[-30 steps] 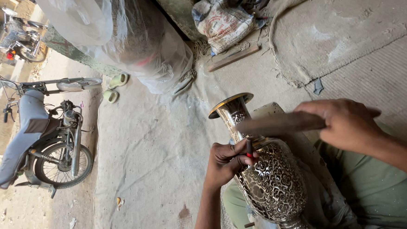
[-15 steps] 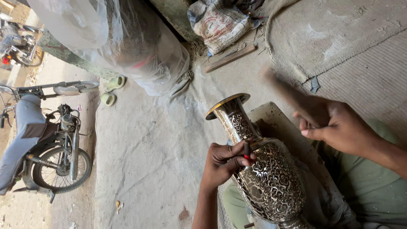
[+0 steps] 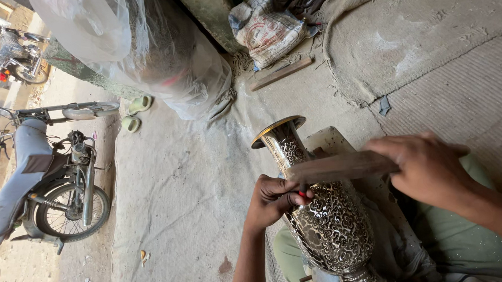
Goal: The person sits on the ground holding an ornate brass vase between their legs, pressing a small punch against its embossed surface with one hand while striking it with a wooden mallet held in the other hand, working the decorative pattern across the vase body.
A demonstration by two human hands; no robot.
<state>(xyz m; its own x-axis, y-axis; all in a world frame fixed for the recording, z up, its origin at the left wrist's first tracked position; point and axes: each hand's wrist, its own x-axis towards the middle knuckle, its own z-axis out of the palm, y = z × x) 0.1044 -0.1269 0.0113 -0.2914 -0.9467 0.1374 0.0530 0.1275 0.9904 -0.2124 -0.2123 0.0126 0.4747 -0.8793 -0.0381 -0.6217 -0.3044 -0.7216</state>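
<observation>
An ornate metal vase (image 3: 324,223) with dense scroll engraving and a gold-rimmed flared mouth lies tilted across my lap. My left hand (image 3: 272,199) is closed around a small red-tipped chisel (image 3: 302,194), its tip pressed against the vase's shoulder. My right hand (image 3: 430,169) grips a flat wooden stick (image 3: 341,166), blurred by motion, which hangs just above the chisel. A pale block (image 3: 331,139) shows behind the vase's neck.
A motorcycle (image 3: 46,174) stands at the left on the dusty ground. A large plastic-wrapped bundle (image 3: 143,49) sits at the top, with two green sandals (image 3: 135,113) beside it. A printed sack (image 3: 268,28) and a wooden strip (image 3: 282,73) lie farther back on grey matting.
My right hand swung the wooden stick up and away, then brought it back down over the chisel. My left hand and the vase stayed in place.
</observation>
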